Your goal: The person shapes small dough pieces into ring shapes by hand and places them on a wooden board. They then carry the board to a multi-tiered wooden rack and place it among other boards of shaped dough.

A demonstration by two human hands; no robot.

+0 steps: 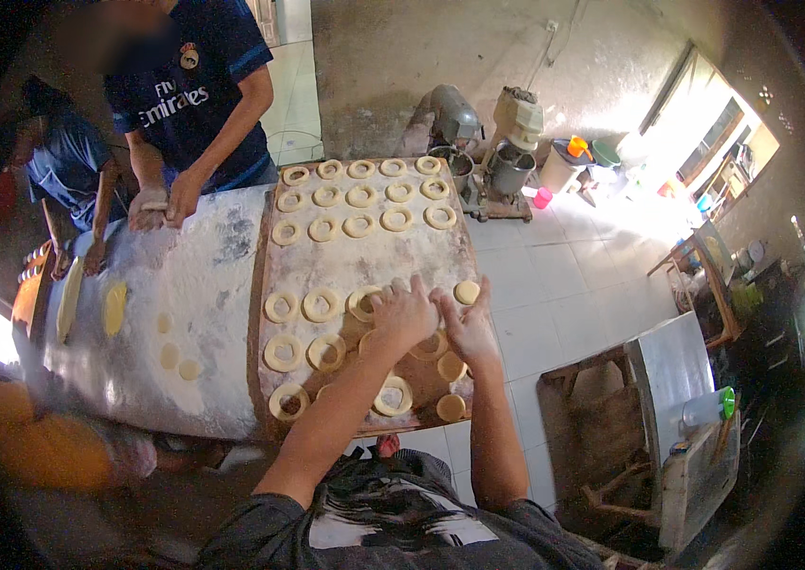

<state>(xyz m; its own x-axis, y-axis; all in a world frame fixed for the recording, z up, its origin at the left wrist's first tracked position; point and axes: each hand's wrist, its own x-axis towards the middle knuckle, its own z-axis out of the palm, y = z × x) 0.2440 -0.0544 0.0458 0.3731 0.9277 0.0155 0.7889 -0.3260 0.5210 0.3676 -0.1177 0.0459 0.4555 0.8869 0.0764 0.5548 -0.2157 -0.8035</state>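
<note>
Over a floured wooden board (pixel 374 256), my two hands are close together near its right side. My left hand (pixel 404 315) hovers above a dough ring (pixel 361 304), hiding part of it, with its fingers apart. My right hand (pixel 471 331) is beside it, thumb and a finger spread, just below a small round dough piece (pixel 467 292). No dough shows clearly between the hands. Rows of pale dough rings (pixel 361 196) fill the board's far part, and more rings (pixel 283 352) lie nearer me. Plain dough discs (pixel 451 408) sit along the right edge. My forearms cover some pieces.
To the left, a floured metal table (pixel 222 380) holds flat dough pieces (pixel 115 308). A person in a dark blue jersey (pixel 198 104) handles dough; another person (pixel 70 171) works farther left. Mixers (pixel 513 142) stand by the wall. A wooden table (pixel 678 380) is at the right.
</note>
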